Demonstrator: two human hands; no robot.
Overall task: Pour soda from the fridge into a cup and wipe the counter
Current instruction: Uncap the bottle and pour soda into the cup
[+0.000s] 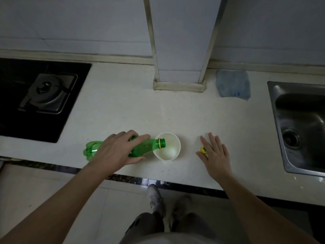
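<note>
Left grip holds the tilted green bottle over the cup (right grip lies flat).

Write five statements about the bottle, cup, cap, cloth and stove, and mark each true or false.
1. The left hand grips the green bottle, tilted with its mouth over the white cup. True.
2. The yellow cap is on the bottle. False: it lies on the counter beside the right hand.
3. The blue cloth lies between the pillar and the sink. True.
4. The right hand holds the cup. False: it is flat, fingers straight, apart from the cup.
5. The stove is left of the cup. True.
</note>
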